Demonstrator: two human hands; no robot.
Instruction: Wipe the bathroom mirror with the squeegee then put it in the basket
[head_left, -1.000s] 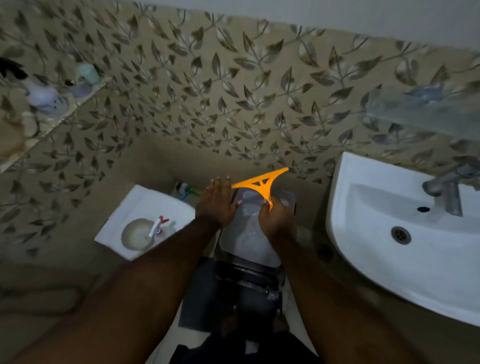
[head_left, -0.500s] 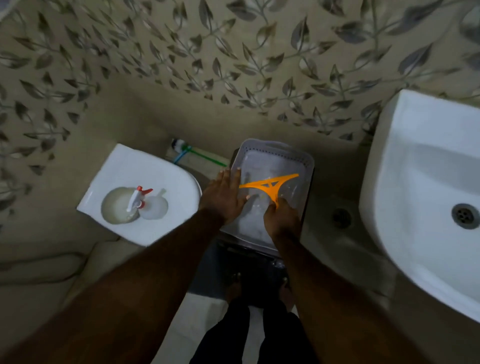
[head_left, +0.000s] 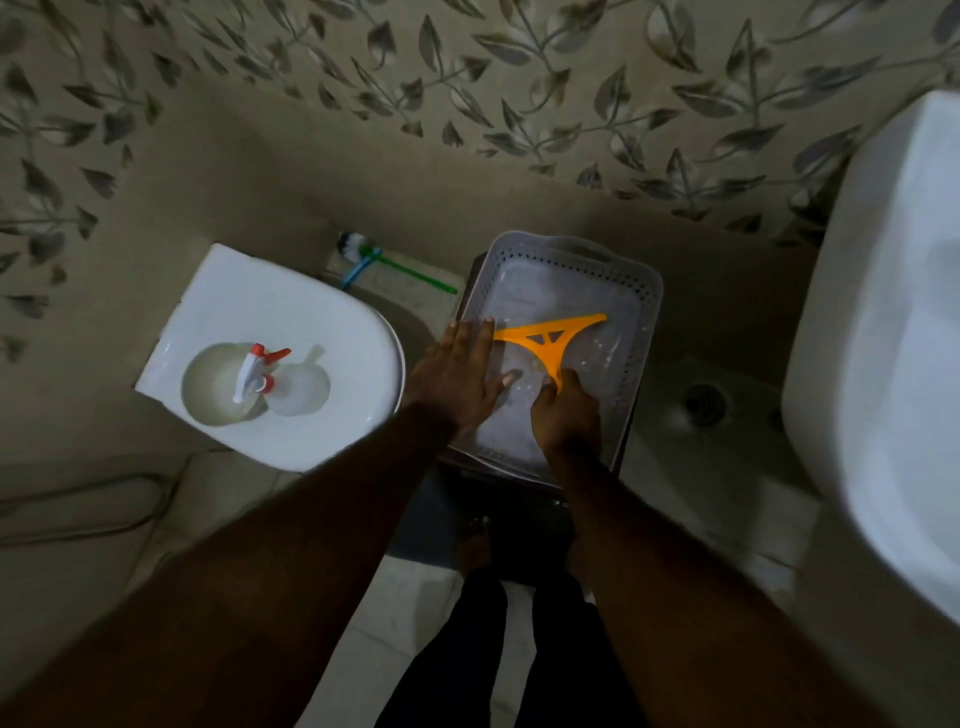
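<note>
Squeegee (head_left: 550, 338) handle sits pinched in my right hand (head_left: 566, 415), the orange blade low inside the basket (head_left: 652, 312); from the head view I cannot tell whether it touches bottom. I judge this grip lets me lay it flat. My left hand (head_left: 457, 374) rests open on the basket's left rim, likely steadying it. Left of the basket, a toilet lid (head_left: 311, 322) bears a spray bottle (head_left: 254, 371); right of it hangs the sink (head_left: 883, 338); behind it, the leaf-patterned wall (head_left: 519, 78).

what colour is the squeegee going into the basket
Orange. The squeegee shows best in the head view, the only one, over the pale grey basket.
</note>
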